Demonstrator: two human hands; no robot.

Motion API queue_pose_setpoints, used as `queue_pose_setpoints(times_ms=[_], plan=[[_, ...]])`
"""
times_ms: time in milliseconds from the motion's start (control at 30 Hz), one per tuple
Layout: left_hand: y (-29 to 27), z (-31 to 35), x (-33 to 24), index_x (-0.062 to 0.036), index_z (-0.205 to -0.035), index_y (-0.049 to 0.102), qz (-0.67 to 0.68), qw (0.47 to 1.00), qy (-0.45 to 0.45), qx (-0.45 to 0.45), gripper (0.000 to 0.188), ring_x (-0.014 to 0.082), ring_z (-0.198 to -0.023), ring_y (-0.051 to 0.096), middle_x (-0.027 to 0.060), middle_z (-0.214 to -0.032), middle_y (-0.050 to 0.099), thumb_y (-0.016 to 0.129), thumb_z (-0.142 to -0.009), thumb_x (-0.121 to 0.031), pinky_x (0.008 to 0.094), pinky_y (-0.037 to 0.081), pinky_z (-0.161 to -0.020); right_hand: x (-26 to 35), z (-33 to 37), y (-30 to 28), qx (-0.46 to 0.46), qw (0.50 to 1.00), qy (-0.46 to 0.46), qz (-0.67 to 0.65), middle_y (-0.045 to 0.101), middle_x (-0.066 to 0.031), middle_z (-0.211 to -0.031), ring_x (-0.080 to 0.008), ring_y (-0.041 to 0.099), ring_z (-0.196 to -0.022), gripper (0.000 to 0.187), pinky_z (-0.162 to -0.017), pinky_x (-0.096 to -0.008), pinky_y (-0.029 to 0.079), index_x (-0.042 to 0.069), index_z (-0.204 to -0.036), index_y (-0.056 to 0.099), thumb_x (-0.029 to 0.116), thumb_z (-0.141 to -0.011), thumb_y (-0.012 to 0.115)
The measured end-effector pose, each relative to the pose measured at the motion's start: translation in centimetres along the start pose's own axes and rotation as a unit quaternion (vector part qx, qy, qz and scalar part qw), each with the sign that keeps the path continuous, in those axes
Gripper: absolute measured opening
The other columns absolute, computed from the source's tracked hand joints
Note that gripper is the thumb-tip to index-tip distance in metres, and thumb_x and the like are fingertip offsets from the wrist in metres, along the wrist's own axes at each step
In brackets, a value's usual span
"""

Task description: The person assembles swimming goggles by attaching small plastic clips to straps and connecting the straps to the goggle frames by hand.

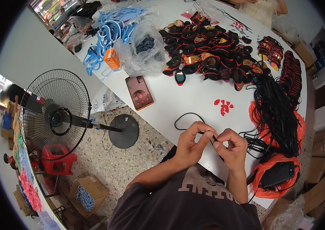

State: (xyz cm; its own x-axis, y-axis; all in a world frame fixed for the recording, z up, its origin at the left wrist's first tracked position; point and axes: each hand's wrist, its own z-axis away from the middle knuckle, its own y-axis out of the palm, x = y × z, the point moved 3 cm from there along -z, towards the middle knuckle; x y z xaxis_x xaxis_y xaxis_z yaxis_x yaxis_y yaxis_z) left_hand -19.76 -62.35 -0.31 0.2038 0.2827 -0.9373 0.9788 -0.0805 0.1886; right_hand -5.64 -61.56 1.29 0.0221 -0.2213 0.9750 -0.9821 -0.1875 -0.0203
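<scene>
Close to the table's front edge, my left hand and my right hand meet with fingertips pinched on a thin black strap. Part of the strap loops out beyond my left hand onto the white table; its ends between my fingers are mostly hidden. Small red pieces lie just beyond my hands. To the right of them spreads a heap of long black straps, partly over a red plastic bag. Farther back is a big pile of black-and-red swim goggles.
A smartphone, an orange box, a clear plastic bag and blue straps occupy the left side. At right sits a red bag holding a black object. A standing fan is left; another person is across the table.
</scene>
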Motion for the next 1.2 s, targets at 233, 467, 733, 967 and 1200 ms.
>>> queue_pose_setpoints(times_ms=[233,467,733,967,1200], plan=[[-2.2,-1.6,-1.7,0.001,-0.095,0.05,0.106,0.989,0.035,-0.099,0.007,0.0145,-0.076,0.057,0.009,-0.082,0.058,0.048,-0.094,-0.005,0.0276,0.047,-0.072,0.4,1.3,-0.8,0.022,1.0,0.012,0.018,0.058,-0.0053,-0.068,-0.0118,0.053,-0.062,0.01,-0.061,-0.0231,0.041,0.0,-0.07,0.057,-0.006,-0.067,0.065],[-2.2,-1.9,-1.4,-0.0005,-0.097,0.053,0.102,0.994,0.009,-0.044,0.007,0.0144,-0.079,0.059,0.0071,-0.085,0.06,0.05,-0.093,-0.006,0.0264,0.047,-0.074,0.3,2.2,-1.1,0.023,1.0,0.014,0.011,0.058,-0.0057,-0.071,-0.0112,0.052,-0.066,0.01,-0.064,-0.0235,0.04,0.0,-0.073,0.057,-0.006,-0.07,0.065],[2.2,-0.3,0.3,-0.0011,-0.13,0.044,0.273,0.941,-0.074,0.186,0.052,0.0189,-0.119,0.046,0.0114,-0.133,0.044,0.065,-0.084,-0.015,0.0323,0.034,-0.1,0.0,2.4,-1.2,-0.029,0.994,0.089,-0.052,0.058,-0.0023,-0.083,-0.0078,0.052,-0.077,0.01,-0.074,-0.0209,0.041,-0.002,-0.09,0.057,-0.002,-0.082,0.062],[1.6,-0.5,0.1,0.0037,-0.104,0.063,0.088,0.977,-0.071,0.18,0.022,0.0217,-0.11,0.054,0.0153,-0.122,0.055,0.047,-0.094,-0.008,0.0338,0.045,-0.092,0.0,2.3,-0.9,0.002,0.993,0.11,-0.041,0.061,-0.0034,-0.085,-0.009,0.055,-0.079,0.018,-0.073,-0.0226,0.043,-0.002,-0.101,0.061,0.006,-0.084,0.064],[1.9,-0.2,0.4,0.0049,-0.092,0.061,0.167,0.972,-0.137,0.096,0.026,0.022,-0.104,0.059,0.0161,-0.105,0.063,0.045,-0.097,-0.015,0.0339,0.048,-0.088,0.8,1.8,-0.4,0.024,0.995,0.038,0.092,0.064,-0.0084,-0.078,-0.0143,0.06,-0.069,0.015,-0.066,-0.0246,0.047,-0.003,-0.094,0.065,0.008,-0.083,0.064]])
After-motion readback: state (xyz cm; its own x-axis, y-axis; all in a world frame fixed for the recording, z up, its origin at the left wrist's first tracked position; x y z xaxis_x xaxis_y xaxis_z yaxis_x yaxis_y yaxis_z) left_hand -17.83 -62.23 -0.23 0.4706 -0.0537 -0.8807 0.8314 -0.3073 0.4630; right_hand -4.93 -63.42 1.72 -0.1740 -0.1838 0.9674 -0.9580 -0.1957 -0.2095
